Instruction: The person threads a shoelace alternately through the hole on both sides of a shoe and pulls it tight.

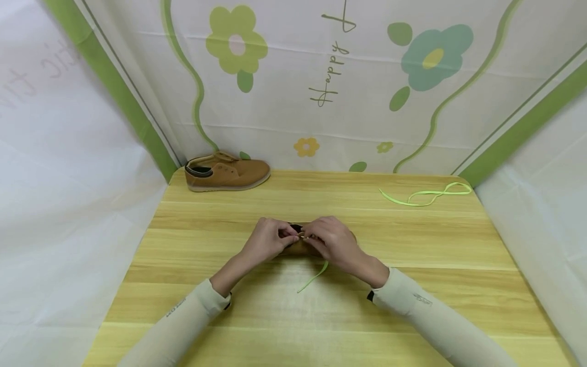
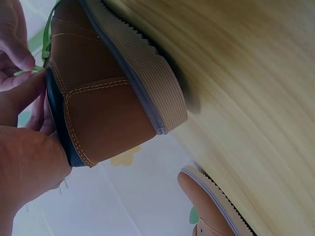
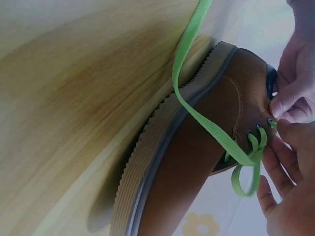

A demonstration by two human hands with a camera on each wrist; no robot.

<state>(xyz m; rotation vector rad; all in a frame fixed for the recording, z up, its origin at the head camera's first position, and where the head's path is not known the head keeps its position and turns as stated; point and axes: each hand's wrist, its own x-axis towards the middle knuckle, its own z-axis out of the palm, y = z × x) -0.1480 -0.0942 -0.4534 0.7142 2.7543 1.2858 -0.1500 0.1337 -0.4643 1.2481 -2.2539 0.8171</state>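
A brown lace-up shoe [image 3: 172,172] with a ridged tan sole stands on the table in front of me, mostly covered by both hands in the head view. A flat green shoelace [image 3: 211,129] runs through several of its eyelets, with a loop at the side and one end trailing down toward the table. My left hand [image 1: 270,238] pinches the shoe's upper edge beside the top eyelet, by the dark collar. Close against it, my right hand [image 1: 334,242] pinches the lace where it comes out at that eyelet.
Another brown shoe [image 1: 243,176], with no lace in its eyelets, stands at the table's back left. A second green shoelace [image 1: 431,192] lies looped at the back right. Behind the wooden table [image 1: 275,326] hangs a white flowered curtain [image 1: 293,76].
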